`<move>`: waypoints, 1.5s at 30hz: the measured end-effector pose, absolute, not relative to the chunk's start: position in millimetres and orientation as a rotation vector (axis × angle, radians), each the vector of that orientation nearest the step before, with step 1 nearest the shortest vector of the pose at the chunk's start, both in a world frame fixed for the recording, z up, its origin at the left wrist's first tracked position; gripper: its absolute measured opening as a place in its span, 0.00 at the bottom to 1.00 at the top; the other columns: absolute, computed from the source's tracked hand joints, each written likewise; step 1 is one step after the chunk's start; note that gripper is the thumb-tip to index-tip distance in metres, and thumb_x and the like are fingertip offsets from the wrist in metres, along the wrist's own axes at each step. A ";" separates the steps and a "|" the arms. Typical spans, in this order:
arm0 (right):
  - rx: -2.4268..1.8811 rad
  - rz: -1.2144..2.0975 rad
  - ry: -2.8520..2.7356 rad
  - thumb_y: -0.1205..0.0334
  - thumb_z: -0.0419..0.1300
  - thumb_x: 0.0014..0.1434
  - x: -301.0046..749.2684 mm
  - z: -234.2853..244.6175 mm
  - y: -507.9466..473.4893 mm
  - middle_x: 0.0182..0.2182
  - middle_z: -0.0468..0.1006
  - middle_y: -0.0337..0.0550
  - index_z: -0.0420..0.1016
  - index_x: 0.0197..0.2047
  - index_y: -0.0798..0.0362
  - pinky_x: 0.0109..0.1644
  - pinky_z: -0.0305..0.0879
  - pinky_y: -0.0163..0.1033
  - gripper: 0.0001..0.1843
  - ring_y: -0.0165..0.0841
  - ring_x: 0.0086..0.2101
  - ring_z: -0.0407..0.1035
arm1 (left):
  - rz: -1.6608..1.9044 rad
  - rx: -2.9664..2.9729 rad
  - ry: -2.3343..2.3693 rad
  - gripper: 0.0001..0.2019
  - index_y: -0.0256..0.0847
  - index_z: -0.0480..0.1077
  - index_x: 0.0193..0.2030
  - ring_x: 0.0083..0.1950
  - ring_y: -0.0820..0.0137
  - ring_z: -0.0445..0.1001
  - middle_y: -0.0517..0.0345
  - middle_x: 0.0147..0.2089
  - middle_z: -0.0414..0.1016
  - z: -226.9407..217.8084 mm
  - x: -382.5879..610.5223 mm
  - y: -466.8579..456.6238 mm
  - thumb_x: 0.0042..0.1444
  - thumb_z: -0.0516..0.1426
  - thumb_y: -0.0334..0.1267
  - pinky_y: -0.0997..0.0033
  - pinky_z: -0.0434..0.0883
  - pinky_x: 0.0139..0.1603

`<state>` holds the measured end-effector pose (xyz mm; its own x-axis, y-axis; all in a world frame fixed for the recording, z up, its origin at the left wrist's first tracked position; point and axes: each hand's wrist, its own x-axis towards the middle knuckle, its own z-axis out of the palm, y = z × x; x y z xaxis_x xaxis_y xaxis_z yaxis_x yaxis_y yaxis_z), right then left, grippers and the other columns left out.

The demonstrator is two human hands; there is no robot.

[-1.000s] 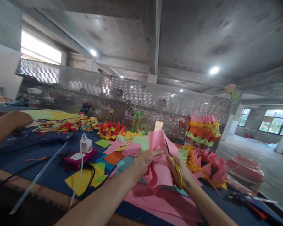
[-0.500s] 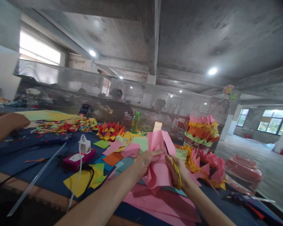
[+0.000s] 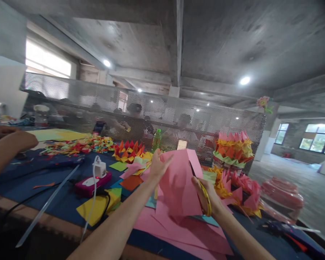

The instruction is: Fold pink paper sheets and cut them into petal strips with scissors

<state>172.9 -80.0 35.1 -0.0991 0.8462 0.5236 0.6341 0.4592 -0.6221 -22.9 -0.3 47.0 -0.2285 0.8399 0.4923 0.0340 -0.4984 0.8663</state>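
Observation:
Pink paper (image 3: 178, 184) stands raised in front of me, its left upper edge pinched by my left hand (image 3: 157, 167). My right hand (image 3: 209, 195) is closed round the yellow handle of a pair of scissors (image 3: 206, 200). Their dark blades lie at the sheet's right side, along a strip that leans away from it. Below, more pink sheets (image 3: 189, 234) are spread on the dark blue table cover. Left of my hands are an orange paper square (image 3: 131, 183) and yellow paper (image 3: 93, 210).
A magenta power strip (image 3: 89, 186) with a white charger sits left. Paper scraps (image 3: 81, 145), a green bottle (image 3: 157, 139) and folded-paper rings (image 3: 234, 148) stand farther back. At right are a clear red-tinted jar (image 3: 283, 198) and a glue gun (image 3: 289, 234). Another person's hand (image 3: 23, 139) is at far left.
My left hand has moved up and left to the paper's upper left edge, and the sheet is now spread wider and flatter. My right hand stays on the scissors, almost in place.

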 end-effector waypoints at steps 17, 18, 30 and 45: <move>-1.252 0.450 -2.061 0.36 0.41 0.60 158.5 50.8 -108.3 0.17 0.56 0.33 0.53 0.20 0.51 0.24 0.46 0.35 0.29 0.28 0.20 0.51 | 1.389 1.604 0.613 0.16 0.36 0.73 0.30 0.32 0.73 0.67 0.60 0.29 0.72 58.2 -36.1 -0.5 0.45 0.63 0.49 0.75 0.62 0.37; -1.250 0.463 -2.066 0.36 0.41 0.60 159.0 49.4 -107.5 0.17 0.56 0.33 0.53 0.20 0.51 0.24 0.47 0.34 0.29 0.28 0.20 0.51 | 1.379 1.581 0.600 0.16 0.36 0.73 0.29 0.31 0.74 0.66 0.61 0.28 0.72 57.9 -36.9 -0.5 0.45 0.64 0.49 0.75 0.62 0.37; -1.212 0.358 -2.160 0.42 0.40 0.63 163.1 44.8 -104.3 0.19 0.59 0.35 0.54 0.23 0.50 0.25 0.49 0.35 0.25 0.30 0.22 0.53 | 1.278 1.689 0.591 0.17 0.37 0.73 0.28 0.28 0.74 0.66 0.61 0.26 0.70 52.2 -39.7 1.9 0.47 0.61 0.51 0.75 0.61 0.33; -1.248 0.319 -2.157 0.43 0.38 0.63 158.7 50.6 -108.6 0.20 0.54 0.35 0.48 0.23 0.50 0.25 0.49 0.36 0.24 0.30 0.23 0.51 | 1.202 1.743 0.537 0.14 0.35 0.74 0.31 0.30 0.75 0.64 0.60 0.29 0.69 48.8 -34.8 3.0 0.48 0.63 0.46 0.77 0.61 0.32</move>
